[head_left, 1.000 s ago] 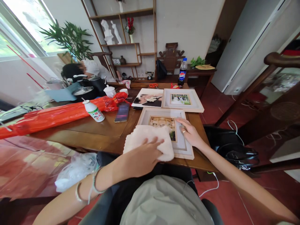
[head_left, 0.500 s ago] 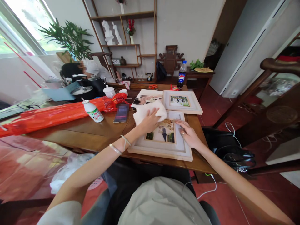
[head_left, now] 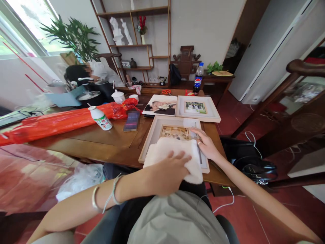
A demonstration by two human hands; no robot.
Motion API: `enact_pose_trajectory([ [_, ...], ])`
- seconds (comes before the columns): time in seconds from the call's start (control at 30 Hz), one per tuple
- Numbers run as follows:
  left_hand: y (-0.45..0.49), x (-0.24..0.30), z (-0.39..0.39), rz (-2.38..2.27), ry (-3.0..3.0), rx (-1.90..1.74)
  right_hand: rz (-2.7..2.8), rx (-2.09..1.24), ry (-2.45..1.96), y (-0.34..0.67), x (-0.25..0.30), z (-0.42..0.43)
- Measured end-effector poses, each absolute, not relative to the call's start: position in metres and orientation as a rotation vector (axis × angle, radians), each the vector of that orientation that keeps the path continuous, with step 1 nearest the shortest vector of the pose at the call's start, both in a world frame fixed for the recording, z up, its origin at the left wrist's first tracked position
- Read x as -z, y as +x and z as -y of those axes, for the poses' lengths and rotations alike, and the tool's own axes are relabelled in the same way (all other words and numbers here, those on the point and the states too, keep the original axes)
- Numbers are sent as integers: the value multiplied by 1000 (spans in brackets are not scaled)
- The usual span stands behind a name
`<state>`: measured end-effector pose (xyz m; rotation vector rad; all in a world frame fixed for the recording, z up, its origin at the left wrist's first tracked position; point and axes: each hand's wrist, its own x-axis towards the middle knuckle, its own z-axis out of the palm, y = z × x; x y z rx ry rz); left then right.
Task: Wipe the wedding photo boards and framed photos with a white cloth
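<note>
A pale wooden picture frame [head_left: 142, 154] lies flat at the table's near edge. My left hand [head_left: 169, 171] presses a white cloth [head_left: 175, 147] onto its near part, with the fingers spread over the fabric. The cloth hides most of the photo inside and hangs past the frame's near edge. On the frame's right side rests my right hand [head_left: 206, 144], fingers stretched out and a ring on one of them. Behind stand side by side a second framed photo [head_left: 195, 107] and a large unframed print [head_left: 161, 104], both lying flat.
Left of the frame are a phone [head_left: 131, 120], a white bottle [head_left: 101, 118] and a long red plastic-wrapped bundle [head_left: 58, 122]. A cola bottle [head_left: 198, 78] and orange scissors [head_left: 166, 92] are at the back. Another person [head_left: 101, 72] sits at the far left.
My left hand has drawn the cloth from the frame's far left part toward me, uncovering the top of the photo. My right hand stays at the frame's right side.
</note>
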<state>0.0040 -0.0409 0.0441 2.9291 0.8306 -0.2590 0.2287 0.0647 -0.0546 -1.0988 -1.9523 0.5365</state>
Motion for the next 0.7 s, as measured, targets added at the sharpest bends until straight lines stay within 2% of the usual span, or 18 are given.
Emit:
enact_pose_trajectory([
  [0.13,7,-40,49,-879,2933,147,1935,-539,-1094,228,56,-65],
  [0.43,36,-8,-29,-1327,2895,46,1915,-566,-1055,231,59,-68],
  [0.7,45,-32,32,-1107,2945,194,1900,-590,-1079,231,60,-68],
])
